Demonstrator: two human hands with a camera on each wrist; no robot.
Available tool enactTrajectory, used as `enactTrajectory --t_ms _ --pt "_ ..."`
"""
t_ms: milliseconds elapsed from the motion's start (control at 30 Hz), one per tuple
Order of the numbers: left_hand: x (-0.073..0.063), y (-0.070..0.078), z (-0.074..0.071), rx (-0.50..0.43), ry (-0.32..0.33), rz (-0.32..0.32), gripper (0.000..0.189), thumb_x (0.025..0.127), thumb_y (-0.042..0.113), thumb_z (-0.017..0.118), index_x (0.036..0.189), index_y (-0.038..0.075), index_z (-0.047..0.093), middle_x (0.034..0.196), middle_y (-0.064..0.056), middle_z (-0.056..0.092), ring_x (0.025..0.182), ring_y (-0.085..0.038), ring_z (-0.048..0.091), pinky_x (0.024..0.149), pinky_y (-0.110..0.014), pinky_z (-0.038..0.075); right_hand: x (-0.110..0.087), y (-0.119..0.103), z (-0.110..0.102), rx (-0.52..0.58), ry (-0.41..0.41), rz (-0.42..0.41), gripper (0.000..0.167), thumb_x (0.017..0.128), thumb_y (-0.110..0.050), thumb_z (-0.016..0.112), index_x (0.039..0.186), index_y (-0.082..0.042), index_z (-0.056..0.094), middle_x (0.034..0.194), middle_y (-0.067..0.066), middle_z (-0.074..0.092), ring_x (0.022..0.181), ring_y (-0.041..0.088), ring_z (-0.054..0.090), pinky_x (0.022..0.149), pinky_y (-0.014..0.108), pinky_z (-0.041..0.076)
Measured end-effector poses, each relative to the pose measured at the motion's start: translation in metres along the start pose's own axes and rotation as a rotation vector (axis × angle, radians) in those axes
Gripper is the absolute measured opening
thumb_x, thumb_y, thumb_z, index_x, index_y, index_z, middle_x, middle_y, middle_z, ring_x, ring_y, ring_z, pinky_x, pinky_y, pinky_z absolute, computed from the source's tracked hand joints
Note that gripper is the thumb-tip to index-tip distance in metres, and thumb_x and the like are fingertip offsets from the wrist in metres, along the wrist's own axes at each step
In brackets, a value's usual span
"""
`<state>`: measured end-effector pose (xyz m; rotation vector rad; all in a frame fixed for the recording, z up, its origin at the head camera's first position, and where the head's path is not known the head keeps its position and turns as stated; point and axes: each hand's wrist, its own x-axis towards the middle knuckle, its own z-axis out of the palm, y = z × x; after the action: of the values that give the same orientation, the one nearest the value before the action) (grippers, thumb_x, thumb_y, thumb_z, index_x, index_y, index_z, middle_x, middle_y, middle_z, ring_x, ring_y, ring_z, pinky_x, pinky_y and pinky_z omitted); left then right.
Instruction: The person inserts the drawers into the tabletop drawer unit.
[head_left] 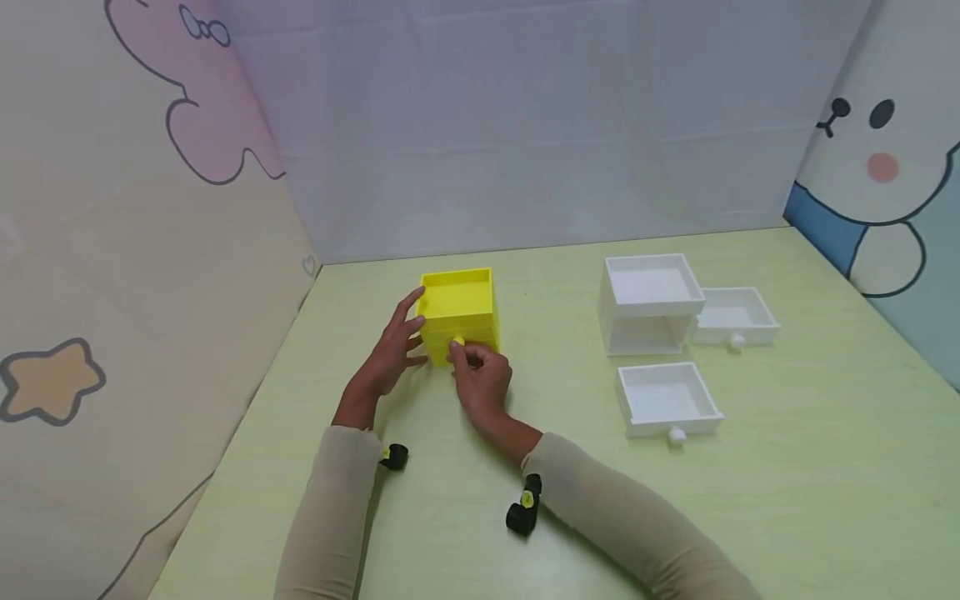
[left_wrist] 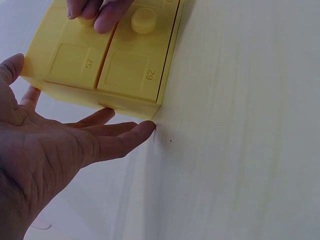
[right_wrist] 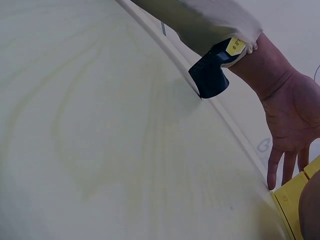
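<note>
A small yellow two-drawer box [head_left: 457, 296] stands on the table, with an open tray top. Both drawers are in, as the left wrist view shows: the upper drawer [left_wrist: 70, 61] is marked 57 and the lower drawer [left_wrist: 127, 75] 62. My left hand [head_left: 386, 357] steadies the box's left side with spread, fairly straight fingers. From the front, my right hand [head_left: 483, 385] pinches the upper drawer's knob [head_left: 458, 340], its fingers partly covering it. The lower drawer's round knob [left_wrist: 144, 20] is untouched.
To the right stands a white drawer box shell [head_left: 652, 287] with an open front. One white drawer [head_left: 733, 333] lies beside it and another white drawer [head_left: 671, 427] in front. Fabric walls [head_left: 525, 142] border the table [head_left: 570, 533] at the back and sides.
</note>
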<state>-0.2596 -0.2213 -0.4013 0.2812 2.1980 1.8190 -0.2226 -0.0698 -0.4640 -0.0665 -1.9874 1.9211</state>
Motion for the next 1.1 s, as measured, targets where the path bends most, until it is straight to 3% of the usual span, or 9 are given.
enactTrajectory --t_ms 267,433,633,833,967,1100 --pt "0.017 -0.025 -0.008 0.006 0.013 0.002 0.054 0.108 0.041 0.034 0.157 0.043 0.013 0.165 -0.009 0.006 0.142 -0.049 0.027 0.105 -0.069 0.032 0.001 0.000 -0.001 -0.007 0.001 -0.014 0.023 0.094 -0.022 0.070 0.083 -0.004 0.077 0.077 0.003 0.074 0.062 0.013 0.066 0.057 0.023 0.055" --pt "0.018 -0.029 -0.008 0.029 0.029 0.016 0.052 0.106 0.048 0.035 0.154 0.050 0.017 0.165 -0.004 0.009 0.142 -0.047 0.031 0.104 -0.068 0.034 0.002 0.000 -0.002 -0.022 -0.017 0.005 0.024 0.094 -0.025 0.070 0.084 -0.005 0.077 0.078 0.002 0.074 0.061 0.011 0.066 0.058 0.024 0.055" --pt "0.017 -0.030 -0.009 0.020 0.027 0.017 0.052 0.107 0.045 0.036 0.155 0.048 0.017 0.165 -0.005 0.008 0.142 -0.048 0.030 0.104 -0.068 0.033 0.004 0.000 -0.006 -0.045 -0.051 0.028 0.025 0.093 -0.027 0.071 0.083 -0.005 0.078 0.076 0.000 0.073 0.058 0.011 0.063 0.058 0.023 0.052" --pt "0.012 -0.021 -0.006 -0.009 0.000 0.012 0.055 0.108 0.036 0.034 0.159 0.038 0.012 0.165 -0.009 0.006 0.141 -0.050 0.028 0.104 -0.070 0.031 0.001 -0.004 -0.014 -0.028 -0.122 0.063 0.027 0.094 -0.026 0.070 0.084 -0.001 0.077 0.076 0.005 0.074 0.063 0.019 0.068 0.058 0.023 0.053" --pt "0.018 -0.032 -0.009 -0.003 0.010 0.022 0.053 0.107 0.042 0.035 0.156 0.045 0.014 0.165 -0.006 0.008 0.142 -0.049 0.029 0.104 -0.070 0.032 -0.001 -0.012 -0.022 0.024 -0.196 0.083 0.029 0.095 -0.022 0.068 0.090 0.005 0.075 0.080 0.013 0.074 0.072 0.033 0.072 0.058 0.024 0.055" --pt "0.018 -0.032 -0.007 0.017 0.029 0.028 0.052 0.107 0.045 0.036 0.155 0.048 0.016 0.164 -0.006 0.009 0.141 -0.048 0.031 0.103 -0.069 0.033 -0.003 -0.025 -0.034 0.077 -0.269 0.097 0.029 0.097 -0.022 0.065 0.092 0.005 0.074 0.088 0.016 0.074 0.071 0.029 0.073 0.059 0.027 0.057"
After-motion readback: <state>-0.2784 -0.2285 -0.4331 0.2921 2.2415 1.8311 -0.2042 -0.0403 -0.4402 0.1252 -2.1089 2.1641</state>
